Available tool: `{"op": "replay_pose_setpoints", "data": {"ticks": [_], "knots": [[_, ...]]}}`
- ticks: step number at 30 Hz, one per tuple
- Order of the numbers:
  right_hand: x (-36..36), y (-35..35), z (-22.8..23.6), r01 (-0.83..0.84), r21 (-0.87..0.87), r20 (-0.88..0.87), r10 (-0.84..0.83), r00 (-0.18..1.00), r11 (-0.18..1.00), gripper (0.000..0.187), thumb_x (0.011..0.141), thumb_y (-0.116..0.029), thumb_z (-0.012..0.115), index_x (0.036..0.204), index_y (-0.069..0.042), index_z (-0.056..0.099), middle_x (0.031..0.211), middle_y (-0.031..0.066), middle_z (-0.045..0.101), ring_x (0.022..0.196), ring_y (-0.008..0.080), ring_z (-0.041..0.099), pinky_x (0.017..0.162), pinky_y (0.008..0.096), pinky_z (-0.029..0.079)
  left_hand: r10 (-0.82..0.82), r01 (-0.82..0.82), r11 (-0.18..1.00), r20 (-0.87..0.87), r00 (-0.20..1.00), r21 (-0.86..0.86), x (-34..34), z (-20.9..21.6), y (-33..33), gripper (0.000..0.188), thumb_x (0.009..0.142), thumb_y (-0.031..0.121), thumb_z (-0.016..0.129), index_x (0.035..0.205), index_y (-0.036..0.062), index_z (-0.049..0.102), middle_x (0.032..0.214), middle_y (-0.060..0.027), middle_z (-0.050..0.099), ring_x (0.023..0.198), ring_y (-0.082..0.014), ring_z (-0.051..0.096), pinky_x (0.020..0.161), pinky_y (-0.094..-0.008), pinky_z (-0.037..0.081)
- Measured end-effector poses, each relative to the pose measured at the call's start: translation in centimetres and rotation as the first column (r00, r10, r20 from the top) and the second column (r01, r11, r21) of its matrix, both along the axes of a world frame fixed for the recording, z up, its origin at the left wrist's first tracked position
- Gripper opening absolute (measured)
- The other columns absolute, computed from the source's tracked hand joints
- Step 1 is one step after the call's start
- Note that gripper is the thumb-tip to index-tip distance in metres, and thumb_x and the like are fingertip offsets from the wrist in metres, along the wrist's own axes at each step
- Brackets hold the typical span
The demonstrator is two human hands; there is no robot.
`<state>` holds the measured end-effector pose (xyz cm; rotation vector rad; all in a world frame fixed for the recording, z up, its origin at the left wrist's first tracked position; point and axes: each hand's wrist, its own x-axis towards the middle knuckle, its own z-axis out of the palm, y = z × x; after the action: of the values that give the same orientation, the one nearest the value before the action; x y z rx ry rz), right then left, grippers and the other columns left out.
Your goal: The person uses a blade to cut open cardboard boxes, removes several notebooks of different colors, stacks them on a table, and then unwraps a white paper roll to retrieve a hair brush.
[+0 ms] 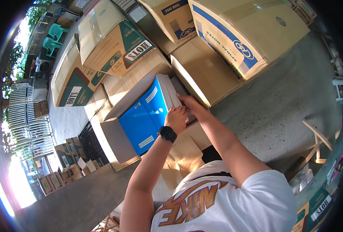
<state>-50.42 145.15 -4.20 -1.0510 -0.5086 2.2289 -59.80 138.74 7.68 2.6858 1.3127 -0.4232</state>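
A thick stack of blue-covered notebooks (145, 116) lies in an open cardboard carton (116, 140) in front of me, its white page edges turned to the right. My left hand (177, 118), below a black wristwatch (167, 133), has its fingers curled over the near right corner of the stack. Just beyond it, my right hand (191, 105) grips the same page-edge side, its thumb against the pages. Both hands nearly touch each other. The undersides of the notebooks and some fingertips are hidden.
Closed cartons with green print (115, 48) are piled at the far left, and large blue-printed cartons (233, 34) at the far right. An open carton flap (191, 81) stands right of the stack. A wooden frame (316, 141) is on the right; green chairs (53, 38) are far left.
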Motion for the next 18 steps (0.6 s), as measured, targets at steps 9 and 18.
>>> {"op": "replay_pose_setpoints", "data": {"ticks": [9,18], "knots": [[-1.0,-2.5,3.1,-0.009,-0.171,-0.05,0.0,0.999,0.985,0.043,0.087,-0.044,0.045,0.092,-0.004,0.06,0.083,0.008,0.062,0.073,0.0185,0.058,0.072,0.0329,0.046,0.031,-0.032,0.999,-0.081,0.996,-0.01,-1.0,0.1,-1.4,0.051,0.064,0.028,0.062,0.109,0.0069,0.053,0.121,-0.0062,0.047,0.105,-0.0187,0.045,0.088,-0.035,0.034],[-2.5,-0.1,-3.9,0.191,0.212,0.363,-0.259,0.895,0.958,0.032,0.083,-0.03,0.056,0.087,0.001,0.064,0.076,0.0112,0.063,0.065,0.018,0.057,0.063,0.0333,0.047,-0.071,0.073,0.997,-0.07,0.995,0.029,0.1,0.9,0.2,0.048,0.061,0.033,0.066,0.103,0.0113,0.057,0.107,-0.0045,0.053,0.101,-0.0204,0.049,0.083,-0.0372,0.038]]}}
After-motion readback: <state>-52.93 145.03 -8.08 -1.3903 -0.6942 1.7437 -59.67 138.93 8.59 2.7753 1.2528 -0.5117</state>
